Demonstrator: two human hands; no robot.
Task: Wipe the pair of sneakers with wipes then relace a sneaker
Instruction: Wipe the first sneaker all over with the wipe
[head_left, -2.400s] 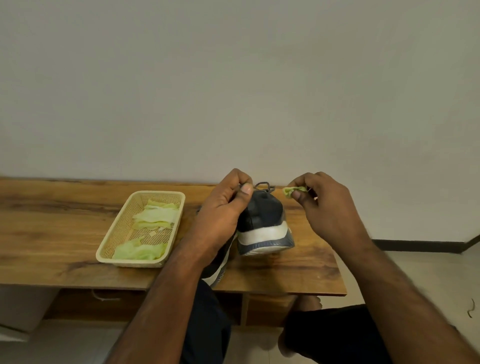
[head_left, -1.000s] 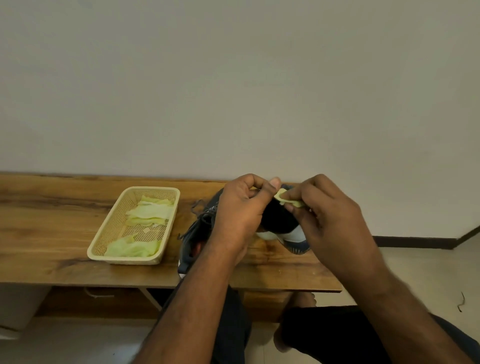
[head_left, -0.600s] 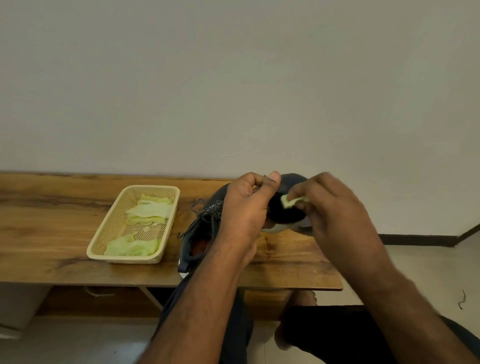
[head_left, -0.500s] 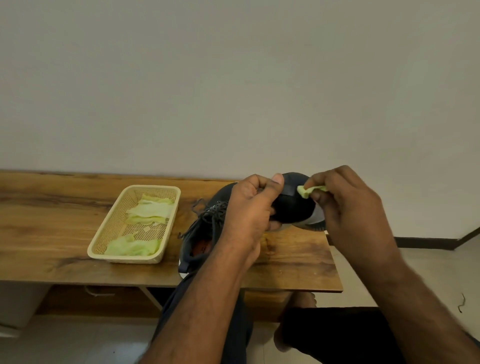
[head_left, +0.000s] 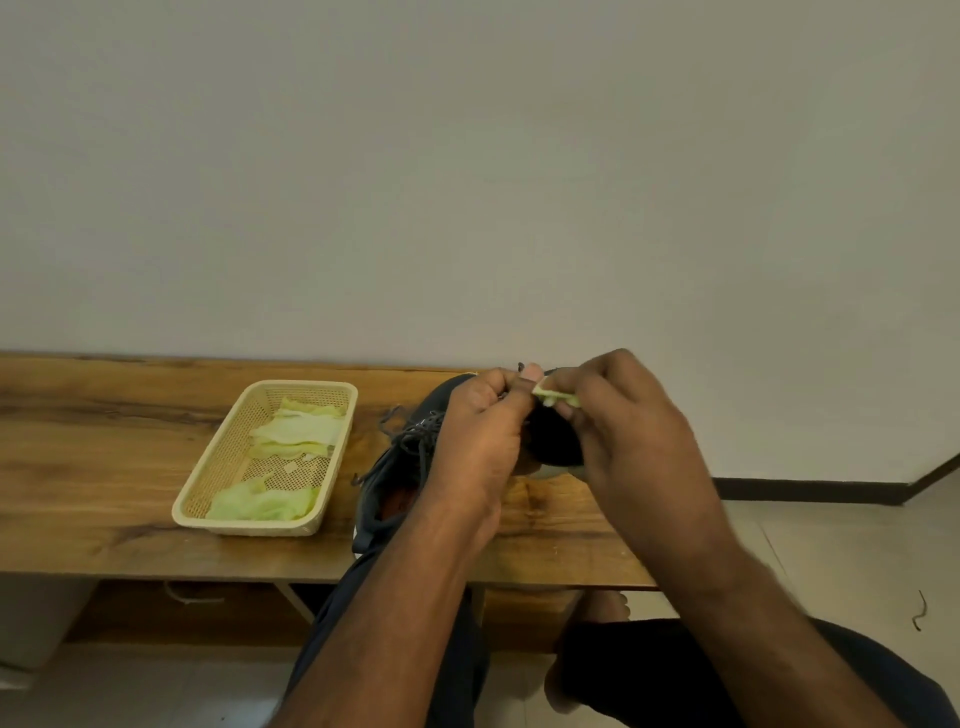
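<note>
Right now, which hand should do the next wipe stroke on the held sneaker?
Right. The right hand already pinches the green wipe against the held sneaker; the left hand is occupied gripping that shoe.

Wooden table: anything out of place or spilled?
Nothing spilled. The pale green wipes lie inside the cream mesh basket. The dark sneaker on the table has loose, tangled laces, which fits the relacing step ahead.
</note>
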